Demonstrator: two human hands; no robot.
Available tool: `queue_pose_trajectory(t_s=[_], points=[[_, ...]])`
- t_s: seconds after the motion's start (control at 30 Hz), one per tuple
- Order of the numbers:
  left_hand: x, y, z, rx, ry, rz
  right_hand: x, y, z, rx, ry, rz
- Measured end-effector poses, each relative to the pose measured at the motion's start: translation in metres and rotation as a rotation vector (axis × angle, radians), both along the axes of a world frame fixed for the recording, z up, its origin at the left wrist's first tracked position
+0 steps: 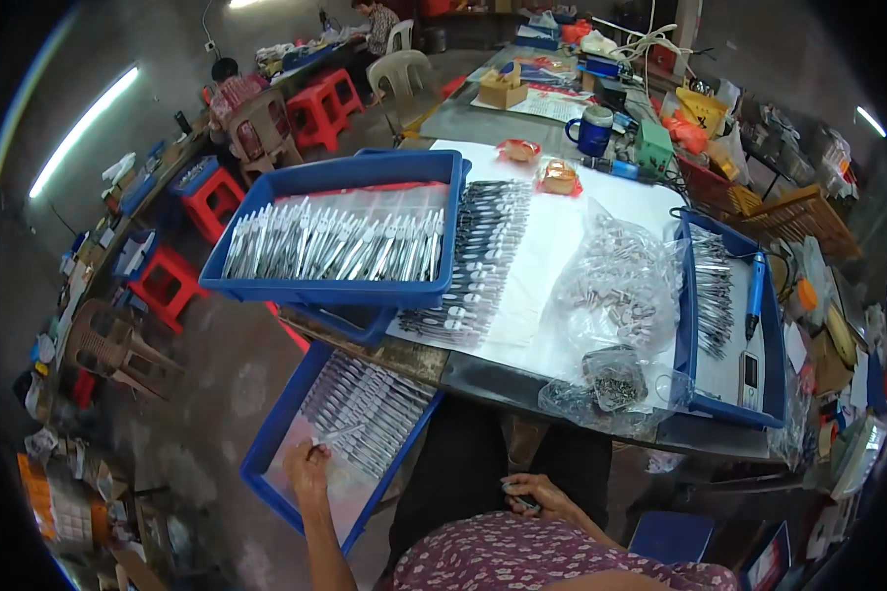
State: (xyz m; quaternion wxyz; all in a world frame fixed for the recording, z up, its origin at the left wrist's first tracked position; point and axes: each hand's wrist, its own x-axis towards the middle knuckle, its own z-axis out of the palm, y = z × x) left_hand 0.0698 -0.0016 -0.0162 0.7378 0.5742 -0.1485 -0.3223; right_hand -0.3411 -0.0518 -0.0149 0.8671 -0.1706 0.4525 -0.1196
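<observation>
My left hand [308, 470] is over the lower blue tray [256, 458], its fingers closed on a slim silver metal piece [339, 433]. Rows of similar slim metal pieces [370, 409] lie in that tray, beyond the hand. In my lap, my right hand [540, 492] is curled round something small, dark and shiny, mostly hidden by the fingers. The exact kind of these metal pieces is too small to make out.
A blue tray of metal pieces [335, 288] overhangs the table's left side, beside more laid-out rows [488, 251]. A plastic bag of small metal parts [621, 281], a clear box [615, 379] and another blue tray [777, 394] with a blue pen-shaped tool [756, 295] sit rightward. Red stools [168, 281] stand left.
</observation>
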Motion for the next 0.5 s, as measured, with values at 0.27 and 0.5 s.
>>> queue_pose_trajectory(t_s=[0.27, 0.5], points=[[0.005, 0.026, -0.031, -0.132, 0.656, 0.001, 0.006, 0.003, 0.006, -0.083, 0.047, 0.039], [-0.004, 0.031, -0.025, -0.178, 0.595, -0.003, -0.001, 0.010, 0.032, -0.709, 0.264, 0.337]])
